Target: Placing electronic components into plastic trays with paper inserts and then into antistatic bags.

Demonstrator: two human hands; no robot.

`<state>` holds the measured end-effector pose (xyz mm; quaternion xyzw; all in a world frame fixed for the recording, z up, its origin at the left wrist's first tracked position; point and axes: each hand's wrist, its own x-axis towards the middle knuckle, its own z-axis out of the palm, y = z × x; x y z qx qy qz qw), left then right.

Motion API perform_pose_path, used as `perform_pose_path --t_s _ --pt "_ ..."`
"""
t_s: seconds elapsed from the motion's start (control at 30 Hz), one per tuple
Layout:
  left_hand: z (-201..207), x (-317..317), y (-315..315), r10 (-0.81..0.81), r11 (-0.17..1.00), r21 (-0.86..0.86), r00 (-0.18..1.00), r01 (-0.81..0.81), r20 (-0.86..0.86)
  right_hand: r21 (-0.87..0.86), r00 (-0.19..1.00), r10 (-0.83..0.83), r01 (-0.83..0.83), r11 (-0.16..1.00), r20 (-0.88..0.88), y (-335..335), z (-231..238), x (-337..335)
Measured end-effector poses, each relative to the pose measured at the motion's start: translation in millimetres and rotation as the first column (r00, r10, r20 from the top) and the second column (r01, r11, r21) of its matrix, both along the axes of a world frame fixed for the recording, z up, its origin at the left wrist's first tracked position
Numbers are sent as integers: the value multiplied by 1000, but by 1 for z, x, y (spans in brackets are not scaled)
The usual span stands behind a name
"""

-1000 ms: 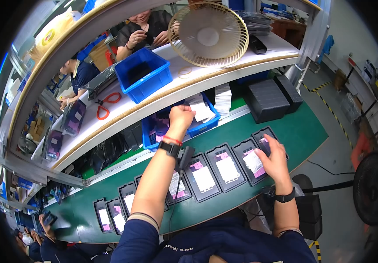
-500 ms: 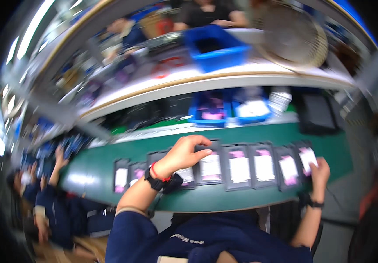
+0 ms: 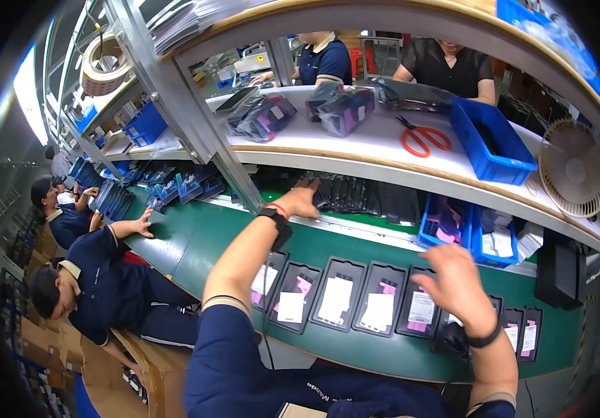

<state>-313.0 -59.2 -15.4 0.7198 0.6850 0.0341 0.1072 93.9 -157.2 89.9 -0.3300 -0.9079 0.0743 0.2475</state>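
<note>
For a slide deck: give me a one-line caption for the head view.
Left hand reaches to stacked black sleeves; right hand hovers over flat black packaged trays on green conveyor.

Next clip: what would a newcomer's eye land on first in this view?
First, the row of black trays with white and pink labels along the near edge of the green conveyor belt, with the right hand hovering over them. Next, the left hand stretched across the belt to a stack of dark packs under the white shelf, where red scissors and a blue bin sit.
</note>
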Motion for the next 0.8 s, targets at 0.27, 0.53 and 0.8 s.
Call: perform_pose_path --t_s 0.27,0.53,0.8 --pt "19 -4 -9 -87 996 -32 996 86 -2 -269 884 116 12 963 453 81 -18 -167" --pt "63 -50 -172 -215 888 450 948 90 235 -161 906 221 -173 972 362 128 -79 -279" --pt "18 -98 -219 -23 768 610 943 -196 331 -188 790 611 -593 783 50 15 -57 -317"
